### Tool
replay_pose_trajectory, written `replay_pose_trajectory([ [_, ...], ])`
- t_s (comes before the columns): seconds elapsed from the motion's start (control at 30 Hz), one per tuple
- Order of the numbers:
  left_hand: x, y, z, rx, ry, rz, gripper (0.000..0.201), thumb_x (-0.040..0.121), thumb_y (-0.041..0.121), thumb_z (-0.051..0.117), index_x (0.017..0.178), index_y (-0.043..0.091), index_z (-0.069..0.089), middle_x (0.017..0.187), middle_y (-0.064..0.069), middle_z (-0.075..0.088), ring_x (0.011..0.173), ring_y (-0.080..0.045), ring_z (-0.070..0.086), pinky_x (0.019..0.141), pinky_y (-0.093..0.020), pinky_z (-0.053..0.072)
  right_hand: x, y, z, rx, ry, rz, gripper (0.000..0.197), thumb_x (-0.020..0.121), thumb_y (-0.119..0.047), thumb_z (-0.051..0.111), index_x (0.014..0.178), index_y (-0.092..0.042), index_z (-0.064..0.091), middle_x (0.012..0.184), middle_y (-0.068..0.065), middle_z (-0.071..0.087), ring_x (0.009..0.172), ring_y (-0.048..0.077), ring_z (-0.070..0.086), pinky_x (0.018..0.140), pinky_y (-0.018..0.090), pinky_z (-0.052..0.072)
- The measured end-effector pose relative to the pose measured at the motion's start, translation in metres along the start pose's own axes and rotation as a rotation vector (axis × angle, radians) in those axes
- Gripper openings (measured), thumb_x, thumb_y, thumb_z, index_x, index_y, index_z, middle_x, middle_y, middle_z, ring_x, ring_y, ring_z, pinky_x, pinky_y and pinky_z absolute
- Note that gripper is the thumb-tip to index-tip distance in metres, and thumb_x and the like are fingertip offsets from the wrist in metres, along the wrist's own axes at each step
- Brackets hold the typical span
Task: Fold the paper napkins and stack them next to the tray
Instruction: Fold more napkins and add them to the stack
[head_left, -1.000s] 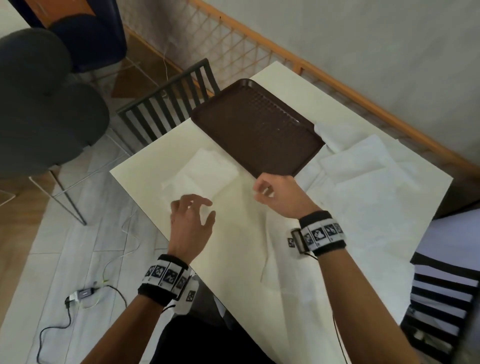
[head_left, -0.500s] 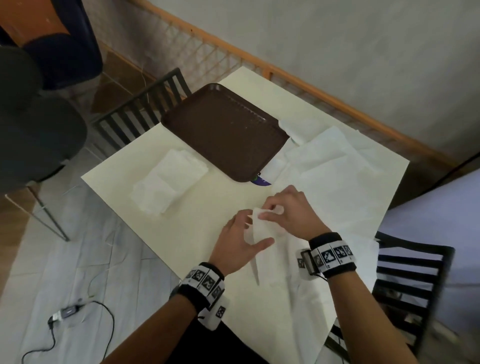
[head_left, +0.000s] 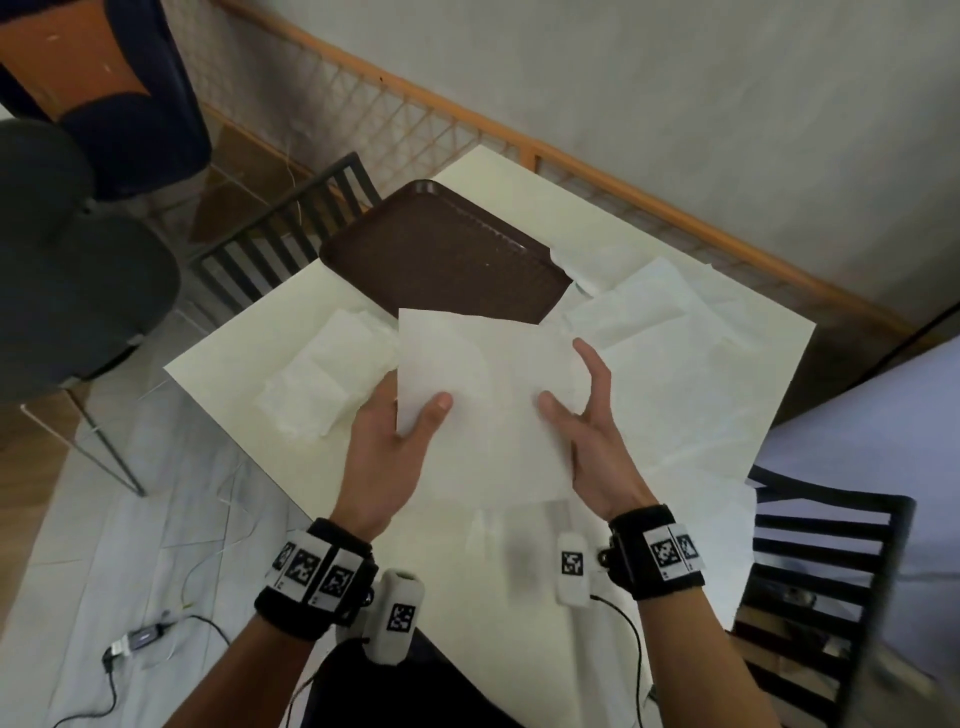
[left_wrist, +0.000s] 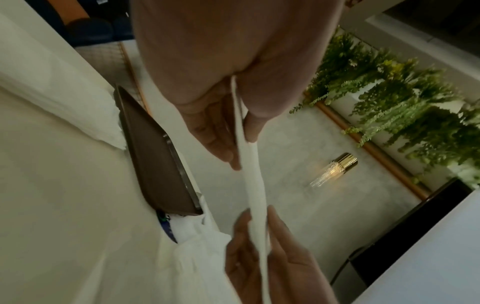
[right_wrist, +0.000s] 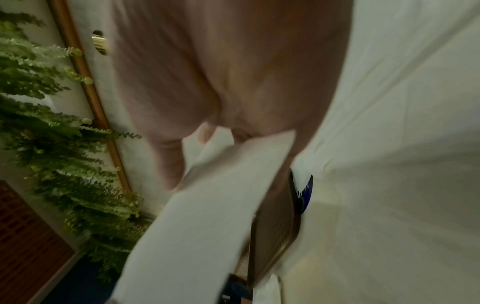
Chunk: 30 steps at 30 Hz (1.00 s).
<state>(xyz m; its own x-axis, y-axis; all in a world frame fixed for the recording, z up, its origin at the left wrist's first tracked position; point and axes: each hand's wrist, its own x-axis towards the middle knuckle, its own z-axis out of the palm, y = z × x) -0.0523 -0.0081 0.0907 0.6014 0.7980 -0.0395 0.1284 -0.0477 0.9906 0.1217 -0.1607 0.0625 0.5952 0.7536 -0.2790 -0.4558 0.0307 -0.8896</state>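
Observation:
I hold one white paper napkin (head_left: 483, 395) up above the table, flat and facing me. My left hand (head_left: 395, 431) pinches its left edge, thumb in front and fingers behind. My right hand (head_left: 582, 415) holds its right edge the same way. In the left wrist view the napkin (left_wrist: 253, 181) shows edge-on between thumb and fingers of both hands. In the right wrist view the napkin (right_wrist: 207, 205) is blurred. The brown tray (head_left: 441, 249) lies at the table's far side. A stack of folded napkins (head_left: 322, 384) sits to its near left. Unfolded napkins (head_left: 670, 374) cover the table's right half.
The cream table (head_left: 228, 353) has dark slatted chairs at its far left (head_left: 280, 234) and near right (head_left: 821, 561). A wooden rail (head_left: 597, 171) and wall run behind it. A cable and adapter (head_left: 140, 636) lie on the floor to the left.
Both hands have lifted the napkin off the pile on the right and opened it out flat in the air in front of me. Before that the left hand came over from the folded stack.

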Motion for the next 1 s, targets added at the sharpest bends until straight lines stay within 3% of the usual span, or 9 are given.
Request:
replay_pose_trajectory([
  [0.07, 0.0, -0.006, -0.006, 0.017, 0.048, 0.0, 0.05, 0.099, 0.024, 0.076, 0.142, 0.03, 0.052, 0.107, 0.029, 0.076, 0.1, -0.002, 0.076, 0.08, -0.019, 0.061, -0.003, 0.003, 0.007, -0.062, 0.083, -0.084, 0.07, 0.105, -0.011, 0.073, 0.155, -0.047, 0.04, 0.128, 0.014, 0.079, 0.108, 0.033, 0.078, 0.09, 0.053, 0.066],
  [0.2, -0.002, -0.021, -0.018, 0.091, 0.087, 0.016, 0.065, 0.098, 0.031, 0.078, 0.147, 0.052, 0.041, 0.088, -0.016, 0.075, 0.082, -0.04, 0.073, 0.079, -0.049, 0.066, 0.0, 0.009, 0.007, -0.277, 0.162, -0.179, 0.038, 0.104, -0.015, 0.077, 0.138, -0.026, 0.065, 0.114, 0.017, 0.08, 0.094, 0.028, 0.073, 0.086, 0.057, 0.062],
  [0.27, -0.001, -0.028, -0.022, 0.161, 0.105, 0.046, 0.046, 0.1, 0.032, 0.075, 0.139, 0.047, 0.056, 0.071, -0.015, 0.065, 0.069, -0.037, 0.063, 0.07, -0.04, 0.059, 0.0, 0.007, 0.007, -0.326, 0.106, -0.158, 0.034, 0.102, -0.02, 0.079, 0.134, -0.024, 0.069, 0.114, 0.016, 0.079, 0.097, 0.031, 0.074, 0.087, 0.054, 0.062],
  [0.33, -0.002, -0.03, -0.027, 0.186, 0.097, 0.109, 0.021, 0.105, 0.022, 0.069, 0.119, 0.036, 0.074, 0.062, 0.002, 0.055, 0.06, -0.026, 0.046, 0.062, -0.03, 0.042, -0.002, 0.005, 0.007, -0.369, -0.007, -0.114, 0.043, 0.094, -0.016, 0.088, 0.132, -0.025, 0.071, 0.12, 0.009, 0.079, 0.106, 0.031, 0.077, 0.087, 0.044, 0.065],
  [0.47, 0.0, -0.033, -0.037, 0.11, 0.041, 0.019, 0.043, 0.108, 0.0, 0.045, 0.105, 0.024, 0.08, 0.11, 0.012, 0.078, 0.102, -0.009, 0.068, 0.089, -0.027, 0.046, 0.004, 0.004, 0.008, -0.543, -0.073, -0.127, 0.046, 0.081, -0.013, 0.098, 0.12, -0.025, 0.078, 0.119, -0.002, 0.079, 0.108, 0.022, 0.074, 0.088, 0.034, 0.062],
  [0.57, 0.002, -0.032, -0.044, 0.139, -0.021, 0.006, 0.026, 0.101, 0.011, 0.068, 0.115, 0.03, 0.078, 0.12, 0.019, 0.075, 0.115, -0.004, 0.067, 0.098, -0.027, 0.051, 0.011, 0.002, 0.013, -0.598, -0.088, -0.12, 0.052, 0.075, -0.015, 0.102, 0.119, -0.032, 0.08, 0.123, -0.005, 0.074, 0.111, 0.02, 0.072, 0.088, 0.033, 0.062],
  [0.67, 0.005, -0.039, -0.056, 0.348, -0.035, 0.127, 0.034, 0.087, 0.02, 0.088, 0.116, 0.035, 0.077, 0.115, 0.022, 0.071, 0.112, -0.004, 0.067, 0.096, -0.022, 0.055, 0.02, 0.002, 0.021, -0.8, -0.047, -0.182, 0.052, 0.072, -0.02, 0.103, 0.111, -0.047, 0.082, 0.131, -0.007, 0.057, 0.125, 0.01, 0.061, 0.104, 0.028, 0.057],
  [0.9, 0.014, -0.049, -0.092, 0.472, 0.111, 0.152, 0.017, 0.084, 0.024, 0.091, 0.093, 0.034, 0.081, 0.116, 0.008, 0.056, 0.107, -0.004, 0.058, 0.096, -0.017, 0.047, 0.047, 0.002, 0.04, -1.008, -0.079, -0.196, 0.024, 0.082, -0.03, 0.097, 0.096, -0.042, 0.083, 0.124, -0.012, 0.053, 0.118, 0.001, 0.059, 0.094, 0.019, 0.049],
  [1.0, 0.022, -0.046, -0.111, 0.458, 0.131, 0.143, 0.009, 0.09, 0.03, 0.085, 0.094, 0.034, 0.078, 0.116, 0.011, 0.061, 0.104, -0.002, 0.062, 0.089, -0.009, 0.046, 0.068, 0.0, 0.06, -0.827, -0.073, -0.192, 0.019, 0.093, -0.033, 0.089, 0.109, -0.035, 0.079, 0.123, -0.013, 0.07, 0.115, 0.007, 0.069, 0.1, 0.034, 0.057],
])
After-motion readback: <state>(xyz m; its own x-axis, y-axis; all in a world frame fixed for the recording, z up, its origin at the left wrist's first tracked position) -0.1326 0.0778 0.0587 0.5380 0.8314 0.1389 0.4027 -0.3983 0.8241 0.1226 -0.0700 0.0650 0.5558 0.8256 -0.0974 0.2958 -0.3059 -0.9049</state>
